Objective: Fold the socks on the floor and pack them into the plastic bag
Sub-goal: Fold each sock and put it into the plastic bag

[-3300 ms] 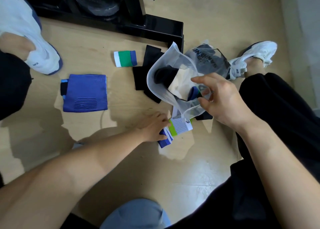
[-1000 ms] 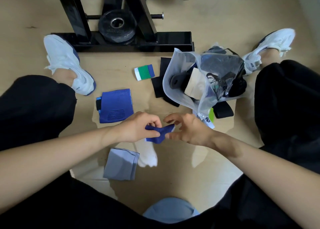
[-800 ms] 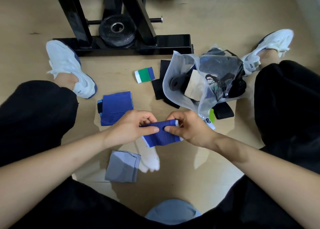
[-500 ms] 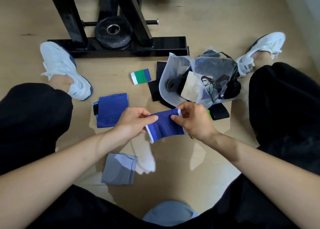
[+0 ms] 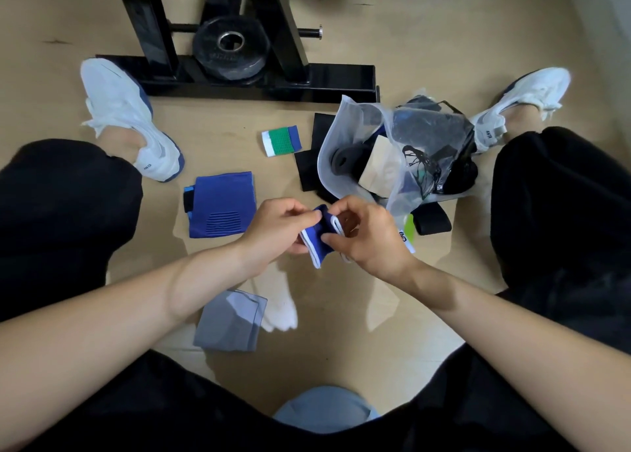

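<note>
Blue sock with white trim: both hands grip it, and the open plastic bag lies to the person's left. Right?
No. The head view shows the open plastic bag on the person's right, not left. The left hand and right hand do both grip the blue sock.

Blue sock (image 5: 319, 243) between pinching hands (image 5: 276, 229) (image 5: 372, 238)

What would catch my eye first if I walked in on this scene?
Two bare hands meet at the centre: the left hand and right hand pinch a small blue sock with white trim above the tan floor. Just beyond the right hand lies a translucent plastic bag, open and already stuffed with dark items. Farther back, a round black weight plate sits within a black metal frame.
</note>
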